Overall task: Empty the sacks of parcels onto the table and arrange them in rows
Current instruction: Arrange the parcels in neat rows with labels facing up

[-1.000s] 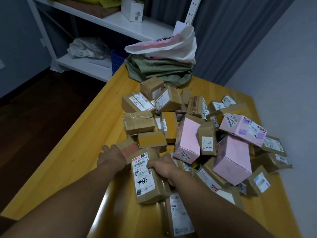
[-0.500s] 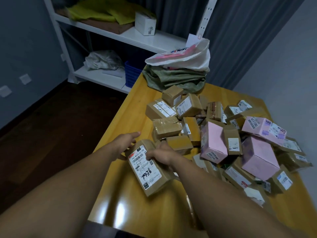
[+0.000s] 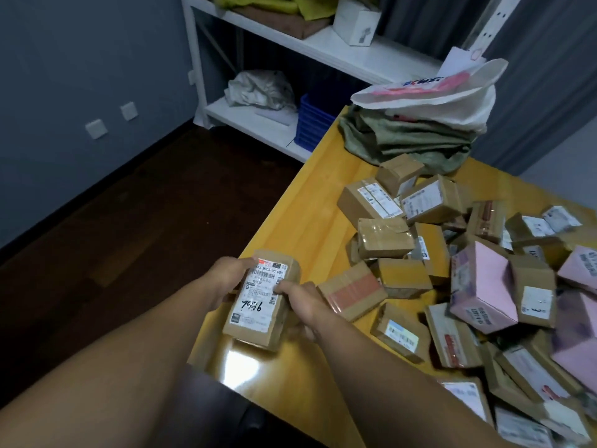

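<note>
Both hands grasp one brown parcel [image 3: 258, 305] with a white label. The left hand [image 3: 226, 279] wraps its left side, and the right hand [image 3: 303, 302] grips its right side with the thumb on the label. The parcel is by the near left corner of the table [image 3: 300, 215]. A heap of parcels [image 3: 452, 270] covers the right side. A green sack [image 3: 413, 140] and a white sack [image 3: 452, 98] lie at the far edge.

The pile of parcels [image 3: 452, 270] covers the right part of the table [image 3: 303, 202]. The sacks [image 3: 420, 137] lie stacked at the far end, behind the pile. One parcel [image 3: 258, 305] is at the near left corner, held between the left hand [image 3: 226, 279] and the right hand [image 3: 303, 302]. The shelf unit [image 3: 323, 50] stands beyond the table, to the far left.
</note>
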